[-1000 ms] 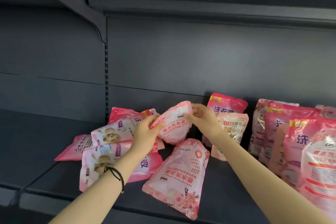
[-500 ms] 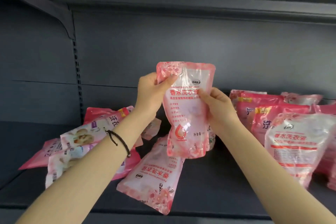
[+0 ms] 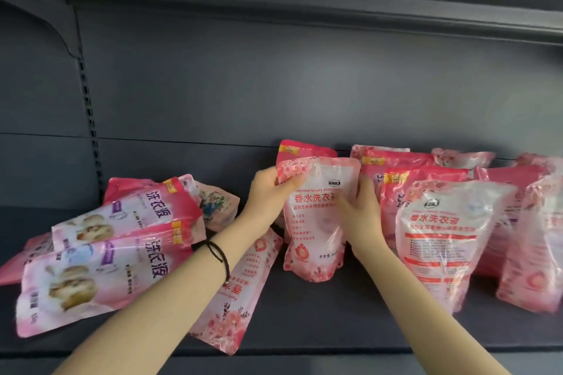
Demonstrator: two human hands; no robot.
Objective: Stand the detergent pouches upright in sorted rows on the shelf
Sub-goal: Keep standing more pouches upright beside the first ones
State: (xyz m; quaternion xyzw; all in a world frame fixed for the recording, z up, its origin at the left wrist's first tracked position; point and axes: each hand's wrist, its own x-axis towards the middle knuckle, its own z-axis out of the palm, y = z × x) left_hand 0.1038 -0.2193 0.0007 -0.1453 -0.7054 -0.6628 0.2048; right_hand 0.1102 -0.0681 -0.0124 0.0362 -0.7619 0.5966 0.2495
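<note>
We're looking at a dark grey shelf [image 3: 335, 316], with the grey back panel [image 3: 304, 85] rising behind it and a slotted upright [image 3: 90, 119] on the left.

On the right, the standing pouches are packed close together. There's a pale pink pouch with red print [image 3: 438, 240] at the front and deep pink pouches [image 3: 423, 183] shoulder to shoulder behind it. The far right edge blurs out.

Over on the left it's a heap. Two big pink-and-white pouches [image 3: 91, 277] lie on their sides, one overlapping the other, and more pink packs poke out underneath. A small floral pouch [image 3: 216, 204] is tipped against the back. A flat pale pouch [image 3: 240, 298] lies face up between the heap and the rows, running toward the front lip, partly under the left forearm.

Now the action, dead centre: the held pouch [image 3: 316, 222] is upright with its print facing us, just left of the standing rows and in front of one more deep pink pack [image 3: 304, 149]. Its base is right down at the shelf, though I cannot tell if it touches.

The left grip [image 3: 268, 192] is narrow, pinching the pouch's top left corner. The right grip [image 3: 359, 210] clasps the right edge, with the thumb across the front.

There's a black cord bracelet [image 3: 219, 253] on the left wrist.
</note>
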